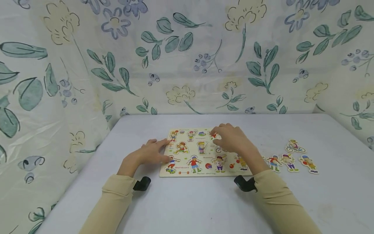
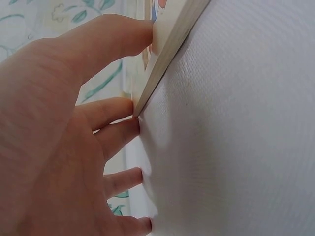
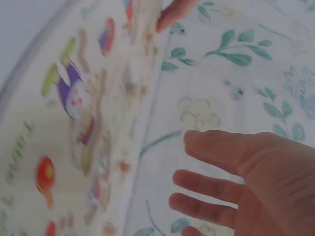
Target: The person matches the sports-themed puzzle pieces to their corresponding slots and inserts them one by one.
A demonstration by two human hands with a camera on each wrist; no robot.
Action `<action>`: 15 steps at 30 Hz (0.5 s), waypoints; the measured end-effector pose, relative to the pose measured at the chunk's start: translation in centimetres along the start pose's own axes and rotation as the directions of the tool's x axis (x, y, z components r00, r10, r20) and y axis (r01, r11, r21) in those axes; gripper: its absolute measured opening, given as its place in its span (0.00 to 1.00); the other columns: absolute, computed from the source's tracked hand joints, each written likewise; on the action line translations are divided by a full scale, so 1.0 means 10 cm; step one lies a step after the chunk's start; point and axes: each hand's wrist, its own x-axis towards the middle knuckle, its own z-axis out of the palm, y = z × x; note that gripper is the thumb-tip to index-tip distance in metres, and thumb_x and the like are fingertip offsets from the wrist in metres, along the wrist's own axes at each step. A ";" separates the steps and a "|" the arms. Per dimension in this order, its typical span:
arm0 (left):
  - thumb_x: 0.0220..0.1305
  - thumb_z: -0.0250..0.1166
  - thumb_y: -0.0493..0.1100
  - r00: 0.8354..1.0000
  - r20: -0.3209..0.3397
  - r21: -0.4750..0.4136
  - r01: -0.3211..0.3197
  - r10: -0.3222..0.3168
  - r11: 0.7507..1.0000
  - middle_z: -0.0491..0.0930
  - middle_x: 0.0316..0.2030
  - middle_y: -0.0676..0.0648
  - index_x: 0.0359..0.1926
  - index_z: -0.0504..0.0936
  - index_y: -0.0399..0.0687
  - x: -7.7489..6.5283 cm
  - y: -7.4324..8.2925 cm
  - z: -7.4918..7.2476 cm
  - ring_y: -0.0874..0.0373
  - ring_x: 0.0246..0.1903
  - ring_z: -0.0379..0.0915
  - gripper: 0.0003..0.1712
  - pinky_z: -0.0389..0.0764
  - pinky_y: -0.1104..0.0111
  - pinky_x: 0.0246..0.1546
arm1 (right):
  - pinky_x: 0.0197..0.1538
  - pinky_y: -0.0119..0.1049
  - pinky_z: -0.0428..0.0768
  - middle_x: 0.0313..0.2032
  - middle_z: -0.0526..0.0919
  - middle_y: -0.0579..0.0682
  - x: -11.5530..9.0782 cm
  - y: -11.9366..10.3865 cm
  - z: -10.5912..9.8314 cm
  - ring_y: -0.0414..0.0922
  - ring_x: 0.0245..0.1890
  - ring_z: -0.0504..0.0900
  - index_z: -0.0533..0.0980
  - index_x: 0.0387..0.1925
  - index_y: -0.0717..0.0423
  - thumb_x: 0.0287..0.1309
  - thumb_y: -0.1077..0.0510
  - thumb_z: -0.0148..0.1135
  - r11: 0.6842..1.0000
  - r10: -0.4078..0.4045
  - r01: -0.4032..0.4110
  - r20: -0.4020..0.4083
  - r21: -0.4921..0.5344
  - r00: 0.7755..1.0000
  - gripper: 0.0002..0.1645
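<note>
A wooden puzzle board (image 1: 164, 173) printed with sports figures lies on the table. My left hand (image 1: 149, 153) is at its left side, thumb (image 2: 140, 37) on the board's face and index fingertip by a corner. The other left fingers spread down to the white cloth. Over the board's upper right is my right hand (image 1: 232, 139), hiding part of that side. Its fingers are extended with nothing between them in the right wrist view. Figure pieces, such as a roller-skater (image 1: 194, 164) and a bat-holding player (image 1: 202, 148), sit on the board.
Several loose figure pieces lie right of the board: a cyclist (image 1: 295, 146), a blue-capped figure (image 1: 308, 164), a purple-clad figure (image 1: 289, 163) and another (image 1: 274, 163) partly behind the right forearm. Floral cloth (image 1: 181, 65) hangs behind the white table (image 1: 204, 204).
</note>
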 end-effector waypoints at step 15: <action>0.60 0.66 0.62 1.000 0.009 -0.001 0.009 -0.009 1.000 0.48 0.73 0.27 0.77 0.56 0.53 0.02 0.00 0.00 0.22 0.70 0.43 0.50 0.53 0.28 0.63 | 0.52 0.58 0.77 0.54 0.81 0.61 -0.27 0.53 -0.50 0.60 0.53 0.78 0.77 0.58 0.56 0.69 0.56 0.58 0.993 0.110 -0.101 -0.186 0.057 0.976 0.19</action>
